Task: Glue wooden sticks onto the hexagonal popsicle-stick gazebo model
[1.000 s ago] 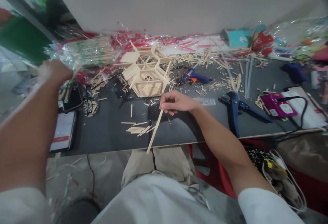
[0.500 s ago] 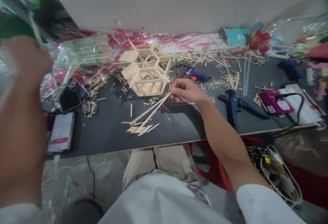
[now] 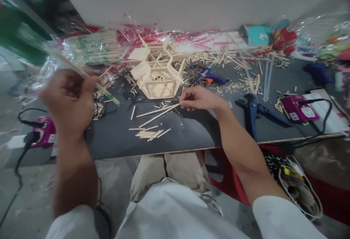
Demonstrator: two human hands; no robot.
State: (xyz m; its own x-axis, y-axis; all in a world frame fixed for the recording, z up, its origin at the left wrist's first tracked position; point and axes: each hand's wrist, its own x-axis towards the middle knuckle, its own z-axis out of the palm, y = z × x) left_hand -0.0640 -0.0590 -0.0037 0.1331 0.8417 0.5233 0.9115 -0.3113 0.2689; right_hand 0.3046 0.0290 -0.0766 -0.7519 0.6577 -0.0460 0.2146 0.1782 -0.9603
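My left hand [image 3: 72, 98], blurred by motion, is raised over the left of the table. Its fingers are closed around long wooden sticks [image 3: 108, 94] with a green mark near the lower end. Over the middle of the table, my right hand [image 3: 195, 97] pinches two thin wooden sticks [image 3: 160, 116] at one end, and they fan out to the left. Just behind this hand stands a model made of wooden sticks [image 3: 158, 82], with hexagonal frames and flat panels. Short cut sticks [image 3: 146, 134] lie in a small pile near the table's front edge.
A blue glue gun [image 3: 210, 77] and a dark blue pipe cutter [image 3: 253, 113] lie to the right. Purple power adapters sit on the right [image 3: 299, 108] and left [image 3: 46, 131]. Stick scraps [image 3: 229, 58] and a plastic-wrapped stick bundle [image 3: 93, 47] are at the back.
My left hand has swung in from the far left, bringing the long wooden sticks over the table. The two sticks in my right hand have tipped up off the pile and spread apart.
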